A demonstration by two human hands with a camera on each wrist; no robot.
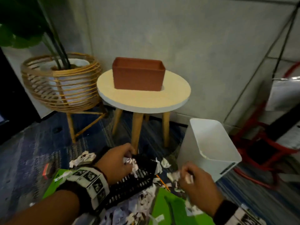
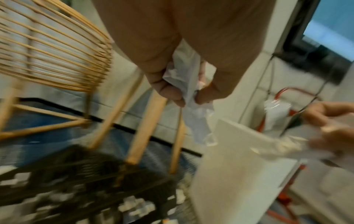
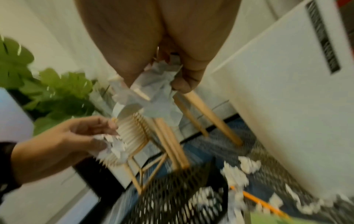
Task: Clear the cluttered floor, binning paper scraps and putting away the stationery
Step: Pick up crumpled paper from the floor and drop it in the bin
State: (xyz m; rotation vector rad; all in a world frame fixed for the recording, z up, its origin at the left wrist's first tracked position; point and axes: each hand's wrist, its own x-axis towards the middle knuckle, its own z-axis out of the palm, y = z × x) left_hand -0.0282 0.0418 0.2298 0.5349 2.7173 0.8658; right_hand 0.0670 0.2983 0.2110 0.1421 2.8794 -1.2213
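My left hand (image 1: pixel 125 158) grips a crumpled white paper scrap (image 2: pixel 187 84) above a black mesh tray (image 1: pixel 138 181) lying on the carpet. To its right, my right hand (image 1: pixel 189 176) holds another wad of crumpled paper (image 3: pixel 155 94), close to the left of the tilted white bin (image 1: pixel 211 146). More torn paper scraps (image 1: pixel 165 163) litter the floor between the tray and the bin. An orange pencil (image 1: pixel 162 181) lies among them. Green folders (image 1: pixel 170 207) lie under the mess in front of me.
A round white side table (image 1: pixel 142 96) on wooden legs carries a brown rectangular box (image 1: pixel 138 73). Left of it stands a potted plant in a rattan stand (image 1: pixel 61 83). A small red-and-dark object (image 1: pixel 47 170) lies at the left. Red metal legs (image 1: pixel 259 151) stand right of the bin.
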